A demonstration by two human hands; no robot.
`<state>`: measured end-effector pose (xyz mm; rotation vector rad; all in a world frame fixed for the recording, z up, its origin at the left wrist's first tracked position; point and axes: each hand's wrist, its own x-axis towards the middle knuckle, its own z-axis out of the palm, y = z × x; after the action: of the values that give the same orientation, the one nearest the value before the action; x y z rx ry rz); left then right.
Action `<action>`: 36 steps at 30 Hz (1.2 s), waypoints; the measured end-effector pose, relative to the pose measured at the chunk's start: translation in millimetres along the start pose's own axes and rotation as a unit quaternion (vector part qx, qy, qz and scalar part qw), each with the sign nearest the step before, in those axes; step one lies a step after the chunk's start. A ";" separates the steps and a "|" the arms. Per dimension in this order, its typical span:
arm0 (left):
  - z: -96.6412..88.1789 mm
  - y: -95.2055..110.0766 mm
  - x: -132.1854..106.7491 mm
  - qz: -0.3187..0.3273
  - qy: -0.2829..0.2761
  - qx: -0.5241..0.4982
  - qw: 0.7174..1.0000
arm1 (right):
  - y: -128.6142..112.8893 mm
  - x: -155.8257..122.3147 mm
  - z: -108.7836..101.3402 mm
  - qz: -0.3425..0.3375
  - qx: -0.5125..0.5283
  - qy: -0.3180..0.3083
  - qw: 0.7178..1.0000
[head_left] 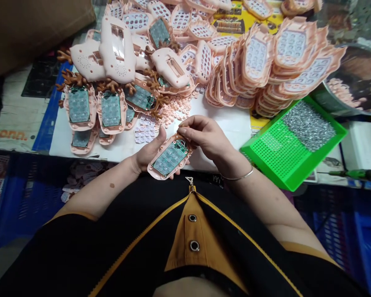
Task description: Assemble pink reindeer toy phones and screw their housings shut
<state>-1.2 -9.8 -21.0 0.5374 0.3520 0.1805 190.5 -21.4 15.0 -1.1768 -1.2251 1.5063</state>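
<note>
My left hand [146,154] is closed round a pink toy phone half-shell [156,173], held tilted above the table's front edge. Inside that shell lies a green circuit board [170,157], with thin wires near its upper end. Thumb and fingers of my right hand [208,138] are pinched together at the shell's top end; what they grip there is hidden. Just beyond my left thumb are pale keypad pieces [144,130] and a heap of small pink buttons [176,108]. Similar shells with boards [78,108] and brown antlers [108,84] lie to the left.
Stacked pink front covers [256,57] stand at the back right. A green basket [266,159] holds many small metal screws [309,123]. Behind it is a round tub [366,109] with pink pieces. A cardboard box [37,33] juts in at upper left. Blue crates [27,214] sit below the table.
</note>
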 end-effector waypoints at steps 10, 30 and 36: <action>5.7 4.8 -3.1 0.001 0.000 -0.042 0.999 | 6.2 -4.2 -4.9 0.032 0.087 0.021 0.995; 17.0 9.6 -3.1 -0.024 0.111 -0.026 0.993 | 16.2 -26.4 -28.9 -0.098 0.045 0.006 0.994; 14.4 9.9 -6.7 -0.014 0.070 -0.048 0.996 | 32.9 -25.0 -17.4 -0.161 0.069 0.034 0.984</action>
<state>-2.7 -9.9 -2.3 0.4255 0.4840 0.2079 211.0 -47.7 -15.0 -0.8840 -1.1811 1.2762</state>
